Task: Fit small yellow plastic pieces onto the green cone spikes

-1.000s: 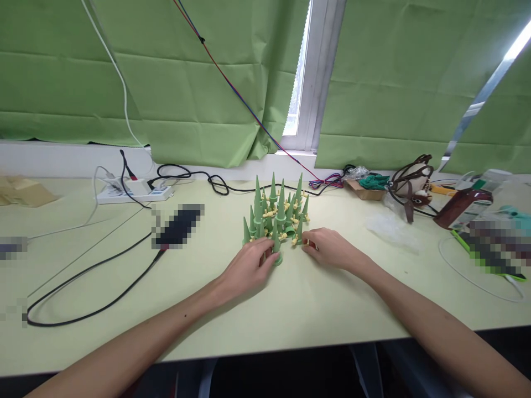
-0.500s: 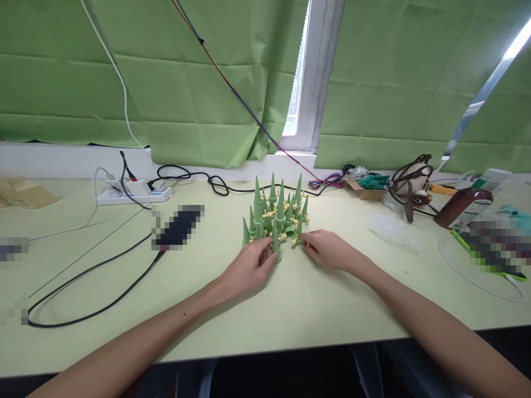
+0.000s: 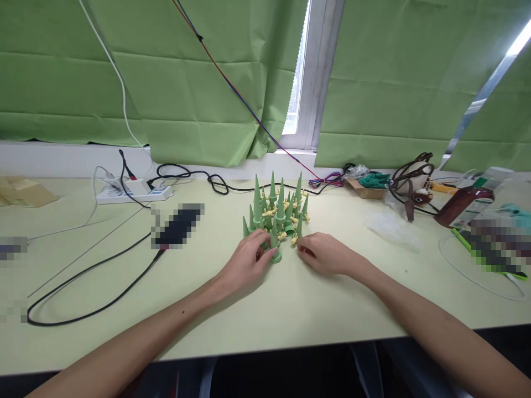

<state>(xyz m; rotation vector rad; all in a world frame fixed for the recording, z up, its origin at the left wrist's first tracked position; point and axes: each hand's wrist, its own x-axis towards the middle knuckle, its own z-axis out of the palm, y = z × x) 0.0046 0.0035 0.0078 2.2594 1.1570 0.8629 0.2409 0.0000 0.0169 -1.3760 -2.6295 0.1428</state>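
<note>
A cluster of green cones (image 3: 281,207) with small yellow pegs (image 3: 269,212) among them stands upright on the table. At its front edge, my left hand (image 3: 245,258) has thumb and fingers closed around the lower part of a small green cone (image 3: 274,239), whose round base shows below the thumb. My right hand (image 3: 326,253) is at the cluster's front right corner with its fingers curled together, close beside another green cone (image 3: 299,226). What those fingertips pinch, if anything, is hidden.
A black cable (image 3: 83,320) loops across the table (image 3: 232,331) at left, beside a blurred dark device (image 3: 180,224). A power strip (image 3: 133,194) lies behind it. At right are crumpled clear plastic (image 3: 392,229), a small cardboard box (image 3: 365,189) and a brown bottle (image 3: 464,205).
My left hand has shifted slightly left, and more of the small cone's base shows. My right hand has moved a little left, nearer the front of the cluster.
</note>
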